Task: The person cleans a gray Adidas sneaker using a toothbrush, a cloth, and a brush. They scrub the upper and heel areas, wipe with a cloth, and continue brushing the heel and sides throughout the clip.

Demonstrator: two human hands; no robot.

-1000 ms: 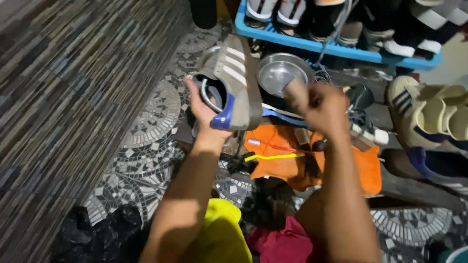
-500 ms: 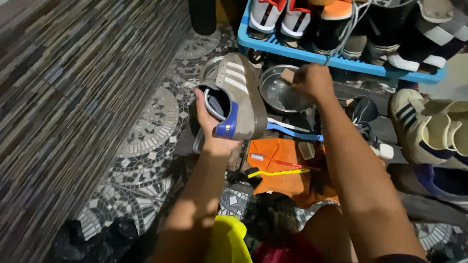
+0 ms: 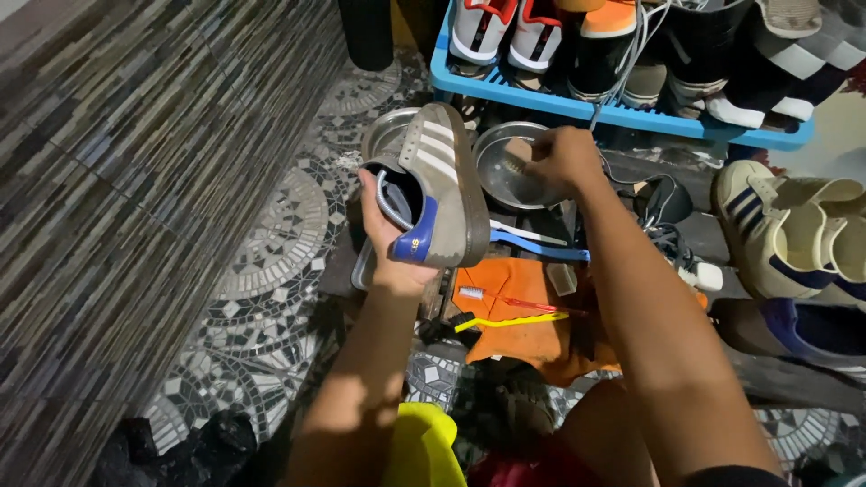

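My left hand [image 3: 386, 236] holds a grey sneaker [image 3: 442, 185] with white stripes and a blue heel, gripping it at the heel opening with the sole turned to the right. My right hand [image 3: 564, 160] reaches into a round metal bowl [image 3: 503, 173] on the floor, fingers closed around a small brush with pale bristles [image 3: 521, 153]. A second metal bowl [image 3: 390, 135] sits behind the sneaker.
An orange cloth [image 3: 523, 316] lies on the patterned tile floor with a red toothbrush [image 3: 505, 300], a yellow brush [image 3: 510, 321] and a blue toothbrush [image 3: 541, 248]. A blue shoe rack [image 3: 622, 113] holds several shoes. A cream sneaker [image 3: 794, 239] is at right. A striped wall runs along the left.
My right hand has moved forward from above the orange cloth into the metal bowl. The sneaker stays in my left hand; the view has shifted forward.
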